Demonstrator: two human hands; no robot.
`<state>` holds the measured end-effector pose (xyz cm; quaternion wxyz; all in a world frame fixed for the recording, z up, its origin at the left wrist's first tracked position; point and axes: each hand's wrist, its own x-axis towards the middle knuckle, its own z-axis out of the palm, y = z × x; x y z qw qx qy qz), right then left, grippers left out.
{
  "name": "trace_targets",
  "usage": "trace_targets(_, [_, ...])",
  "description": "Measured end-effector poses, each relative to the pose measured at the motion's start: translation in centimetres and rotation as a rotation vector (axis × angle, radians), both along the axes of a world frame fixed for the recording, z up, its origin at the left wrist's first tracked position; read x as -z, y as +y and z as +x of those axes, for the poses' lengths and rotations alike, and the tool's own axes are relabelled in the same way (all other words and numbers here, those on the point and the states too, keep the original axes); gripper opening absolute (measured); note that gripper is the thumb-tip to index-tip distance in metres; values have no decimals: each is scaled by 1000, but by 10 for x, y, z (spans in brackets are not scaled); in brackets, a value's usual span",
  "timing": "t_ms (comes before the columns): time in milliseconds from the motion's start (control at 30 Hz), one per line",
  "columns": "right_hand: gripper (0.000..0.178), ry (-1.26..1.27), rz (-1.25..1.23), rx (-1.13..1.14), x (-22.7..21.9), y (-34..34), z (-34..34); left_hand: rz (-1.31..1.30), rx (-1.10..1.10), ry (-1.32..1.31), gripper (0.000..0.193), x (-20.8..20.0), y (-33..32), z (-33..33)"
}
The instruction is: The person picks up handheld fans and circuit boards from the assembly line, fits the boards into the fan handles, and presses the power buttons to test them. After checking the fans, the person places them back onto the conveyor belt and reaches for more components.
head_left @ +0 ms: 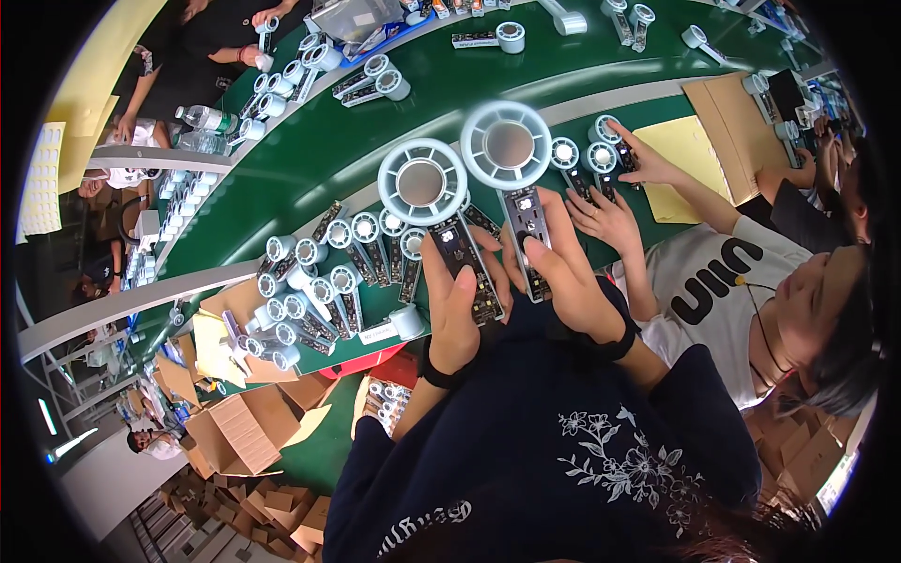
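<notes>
Up in front of my chest I hold two handheld fans side by side. Closed around the dark handle of one light-blue fan is my left hand, its thumb lying on the exposed circuit board. My right hand grips a second light-blue fan the same way, thumb on its board. Both fans point their round heads away from me, with boards facing up. Behind and left of them, several similar fans lie in a cluster on the green table.
At my right a co-worker's hands handle fans beside a yellow sheet. A metal rail separates the table from a green conveyor belt carrying more fans. Open cardboard boxes stand at lower left, near a red stool.
</notes>
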<state>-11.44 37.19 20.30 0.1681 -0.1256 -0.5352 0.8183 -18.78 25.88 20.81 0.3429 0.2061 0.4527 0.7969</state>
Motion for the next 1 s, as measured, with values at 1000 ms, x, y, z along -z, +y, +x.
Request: trace_targets(1000, [42,36,62,19,-7,4,8,-5,13,-4,55,2,5,4])
